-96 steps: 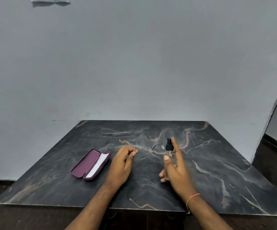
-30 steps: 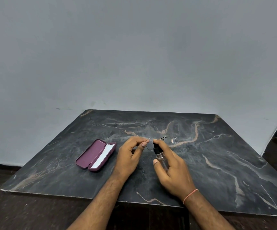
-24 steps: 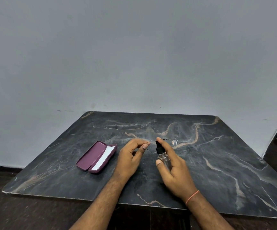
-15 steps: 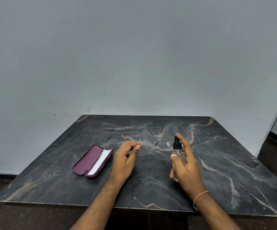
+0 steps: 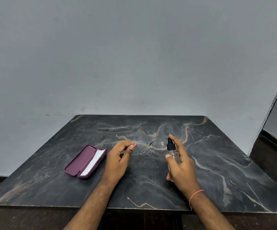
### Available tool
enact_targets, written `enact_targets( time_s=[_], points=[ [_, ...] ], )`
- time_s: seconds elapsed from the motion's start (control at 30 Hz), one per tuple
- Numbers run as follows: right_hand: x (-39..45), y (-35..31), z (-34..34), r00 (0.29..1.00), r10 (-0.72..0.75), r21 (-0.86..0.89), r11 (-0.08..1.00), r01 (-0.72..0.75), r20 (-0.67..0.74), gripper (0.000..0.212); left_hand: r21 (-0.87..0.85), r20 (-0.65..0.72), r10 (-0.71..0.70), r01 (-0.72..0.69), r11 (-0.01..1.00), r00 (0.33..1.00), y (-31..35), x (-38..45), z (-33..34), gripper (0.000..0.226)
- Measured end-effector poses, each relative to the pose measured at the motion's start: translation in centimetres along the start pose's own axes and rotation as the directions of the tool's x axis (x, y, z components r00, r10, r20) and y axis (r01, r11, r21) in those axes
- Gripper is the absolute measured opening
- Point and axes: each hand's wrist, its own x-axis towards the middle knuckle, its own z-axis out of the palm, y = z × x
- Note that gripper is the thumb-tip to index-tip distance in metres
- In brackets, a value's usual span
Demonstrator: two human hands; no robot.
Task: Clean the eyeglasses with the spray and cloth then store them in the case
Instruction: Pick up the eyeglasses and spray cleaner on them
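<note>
— Over the middle of the dark counter (image 5: 217, 163), where do things stand?
— The left hand (image 5: 117, 160) pinches one temple of the eyeglasses (image 5: 148, 146) between thumb and forefinger, lenses held out just above the surface. The right hand (image 5: 181, 165) grips the spray bottle (image 5: 171, 151) upright beside the lenses, forefinger resting on the black nozzle.
— So it looks like the spraying step?
— I'd judge so; whether the lenses are wet I cannot tell.
— And what is left?
— Wiping and storing. The maroon case (image 5: 84, 161) lies open well to the left, with the white cloth (image 5: 93, 161) apparently inside it, untouched.
</note>
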Motion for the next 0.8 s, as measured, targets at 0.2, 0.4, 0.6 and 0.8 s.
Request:
enact_targets(
  time_s=[0.2, 0.4, 0.6, 0.8],
  points=[
    [0.1, 0.2, -0.1, 1.0, -0.006, 0.006, 1.0, 0.006, 0.031, 0.065, -0.014, 0.007, -0.003, 0.003, 1.0, 1.0, -0.1, 0.0, 0.1, 0.021],
    [0.3, 0.5, 0.1, 0.997, 0.008, 0.073, 0.997, -0.014, 0.071, 0.065, -0.007, 0.004, 0.002, -0.002, 1.0, 1.0, 0.2, 0.0, 0.0, 0.022],
    [0.7, 0.7, -0.2, 0.98, 0.045, 0.173, 0.985, -0.012, -0.193, 0.067, 0.001, -0.002, -0.001, 0.001, 1.0, 1.0, 0.3, 0.0, -0.1, 0.025],
    [1.4, 2.1, -2.8, 0.953, 0.04, -0.162, 0.983, -0.092, -0.299, 0.065, 0.009, -0.005, 0.016, -0.016, 1.0, 1.0, 1.0, -0.1, -0.1, 0.022]
  ],
)
